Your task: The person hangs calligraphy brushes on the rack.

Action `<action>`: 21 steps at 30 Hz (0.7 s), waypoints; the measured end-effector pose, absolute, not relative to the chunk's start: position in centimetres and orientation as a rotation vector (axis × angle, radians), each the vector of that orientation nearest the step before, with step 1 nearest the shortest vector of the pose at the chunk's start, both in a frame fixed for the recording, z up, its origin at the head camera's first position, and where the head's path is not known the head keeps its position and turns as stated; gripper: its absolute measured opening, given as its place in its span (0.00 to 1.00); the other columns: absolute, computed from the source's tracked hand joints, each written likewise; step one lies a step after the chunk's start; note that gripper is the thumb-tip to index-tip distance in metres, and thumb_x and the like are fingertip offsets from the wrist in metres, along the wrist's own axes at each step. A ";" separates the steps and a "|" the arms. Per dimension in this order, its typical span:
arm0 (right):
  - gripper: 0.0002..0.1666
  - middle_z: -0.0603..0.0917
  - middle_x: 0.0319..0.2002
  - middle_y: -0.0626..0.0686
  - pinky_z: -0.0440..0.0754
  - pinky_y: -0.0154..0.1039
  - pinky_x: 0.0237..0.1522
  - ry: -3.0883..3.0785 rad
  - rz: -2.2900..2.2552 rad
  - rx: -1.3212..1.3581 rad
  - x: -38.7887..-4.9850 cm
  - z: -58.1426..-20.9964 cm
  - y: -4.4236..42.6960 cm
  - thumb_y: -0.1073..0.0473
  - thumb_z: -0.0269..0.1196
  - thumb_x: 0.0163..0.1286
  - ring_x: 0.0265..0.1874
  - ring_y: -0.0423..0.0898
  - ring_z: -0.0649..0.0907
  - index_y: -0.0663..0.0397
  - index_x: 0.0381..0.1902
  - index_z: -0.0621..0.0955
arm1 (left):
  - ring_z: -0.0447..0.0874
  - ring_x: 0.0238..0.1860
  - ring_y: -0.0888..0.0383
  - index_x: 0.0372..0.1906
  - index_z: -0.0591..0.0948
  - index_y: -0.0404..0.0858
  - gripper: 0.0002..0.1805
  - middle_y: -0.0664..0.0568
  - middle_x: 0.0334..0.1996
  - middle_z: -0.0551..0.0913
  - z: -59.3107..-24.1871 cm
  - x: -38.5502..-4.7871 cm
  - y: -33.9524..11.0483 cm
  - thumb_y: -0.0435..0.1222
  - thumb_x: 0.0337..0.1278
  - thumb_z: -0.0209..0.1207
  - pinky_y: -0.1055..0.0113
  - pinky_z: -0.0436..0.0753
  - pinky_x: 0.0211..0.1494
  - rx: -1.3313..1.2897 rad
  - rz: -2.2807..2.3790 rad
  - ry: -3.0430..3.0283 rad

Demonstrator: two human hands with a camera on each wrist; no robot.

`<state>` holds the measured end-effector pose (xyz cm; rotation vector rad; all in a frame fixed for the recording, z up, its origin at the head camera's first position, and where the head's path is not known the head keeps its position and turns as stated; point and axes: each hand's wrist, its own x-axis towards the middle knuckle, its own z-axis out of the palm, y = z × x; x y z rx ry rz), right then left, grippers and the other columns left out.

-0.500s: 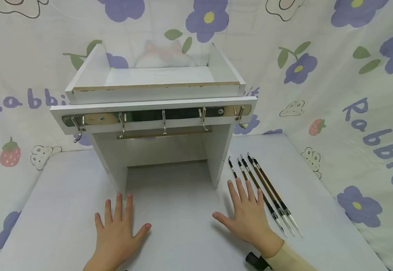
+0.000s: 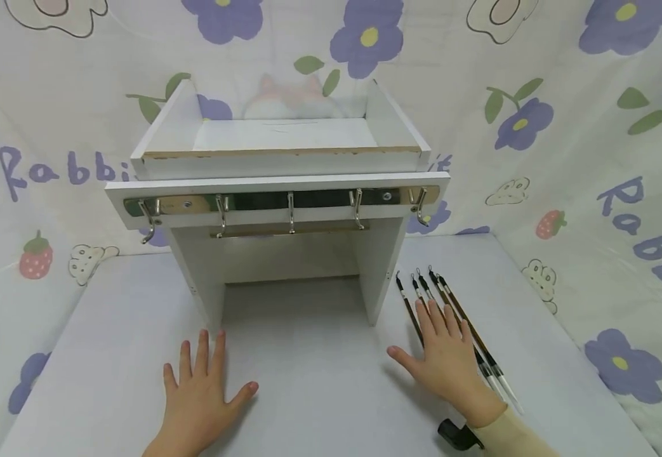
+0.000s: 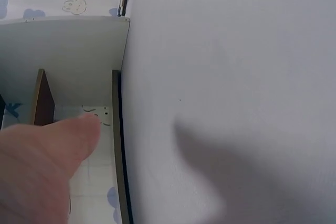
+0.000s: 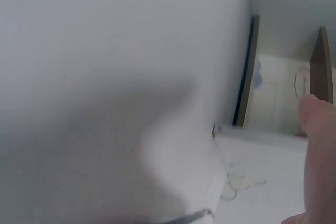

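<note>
A white shelf stand point(image 2: 282, 167) with a row of metal hooks point(image 2: 291, 212) along its front stands on the table in the head view. My left hand point(image 2: 199, 397) is spread palm down in front of the stand's left side panel and holds nothing. To the right, my right hand point(image 2: 447, 368) hovers with straight, spread fingers over several writing brushes point(image 2: 408, 310), hiding their middle parts. The brushes lie side by side, white tips toward me. Each wrist view shows a thumb, the left one point(image 3: 63, 142) and the right one point(image 4: 317, 129), with shadows on the tabletop.
The white table point(image 2: 308, 381) extends around and beneath the stand. A patterned cloth point(image 2: 565, 114) with flowers and lettering hangs behind and at the sides. A black strap piece point(image 2: 457, 435) sits by my right wrist.
My right hand has shifted to the right, further over the brushes. The head view has turned slightly, so the stand appears further right. My left hand looks almost unchanged.
</note>
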<state>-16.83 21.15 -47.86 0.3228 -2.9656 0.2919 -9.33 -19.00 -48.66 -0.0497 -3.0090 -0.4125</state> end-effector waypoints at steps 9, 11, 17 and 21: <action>0.56 0.64 0.67 0.70 0.61 0.68 0.61 -2.857 0.651 0.250 -19.2 -47.4 24.7 0.28 0.57 0.63 0.65 0.71 0.62 0.64 0.72 0.59 | 0.40 0.71 0.29 0.77 0.39 0.37 0.63 0.34 0.75 0.44 -48.4 -9.6 -19.8 0.71 0.50 0.54 0.26 0.47 0.63 -0.027 -0.553 -2.919; 0.54 0.66 0.65 0.70 0.64 0.67 0.60 -2.831 0.738 0.231 -19.8 -47.6 25.5 0.30 0.58 0.64 0.63 0.70 0.65 0.65 0.71 0.60 | 0.41 0.71 0.29 0.77 0.38 0.37 0.64 0.34 0.75 0.45 -48.3 -9.8 -20.0 0.70 0.49 0.57 0.27 0.48 0.63 -0.018 -0.602 -2.865; 0.53 0.67 0.65 0.69 0.68 0.65 0.58 -2.826 0.975 0.102 -21.1 -48.2 27.3 0.31 0.59 0.64 0.63 0.68 0.67 0.62 0.72 0.59 | 0.47 0.70 0.28 0.76 0.36 0.36 0.68 0.32 0.73 0.47 -48.0 -10.6 -20.8 0.65 0.45 0.65 0.31 0.55 0.64 0.037 -0.778 -2.694; 0.52 0.67 0.65 0.70 0.69 0.64 0.57 -2.848 1.065 -0.005 -21.7 -48.2 28.0 0.30 0.58 0.64 0.63 0.67 0.68 0.59 0.73 0.59 | 0.46 0.71 0.30 0.76 0.32 0.39 0.69 0.30 0.73 0.46 -47.5 -11.2 -21.3 0.63 0.46 0.66 0.34 0.56 0.66 0.062 -0.936 -2.663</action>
